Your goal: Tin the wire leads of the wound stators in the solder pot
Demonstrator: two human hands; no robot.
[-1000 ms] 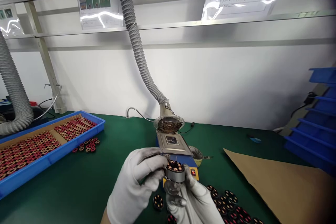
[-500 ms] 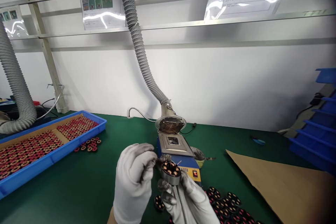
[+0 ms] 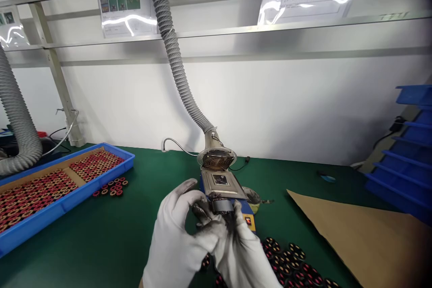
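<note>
Both my hands wear white gloves with blackened fingertips. My right hand (image 3: 241, 247) grips a small grey metal cylinder holding a wound stator (image 3: 222, 206), tipped away from me toward the blue solder pot (image 3: 224, 184). My left hand (image 3: 175, 238) is beside it, fingers pinched at the cylinder's left side; whether it grips a tool is hidden. A pile of dark round stators with copper windings (image 3: 290, 263) lies on the green mat just right of my hands.
A grey fume hose with a round mesh intake (image 3: 216, 159) hangs over the solder pot. A blue tray of red stators (image 3: 84, 189) sits at left, loose ones (image 3: 113, 186) beside it. Brown cardboard (image 3: 367, 234) lies at right, stacked blue bins (image 3: 410, 157) at the far right.
The cylinder has tipped forward toward the solder pot, so the stator's windings no longer face me. Both hands moved slightly up and forward with it.
</note>
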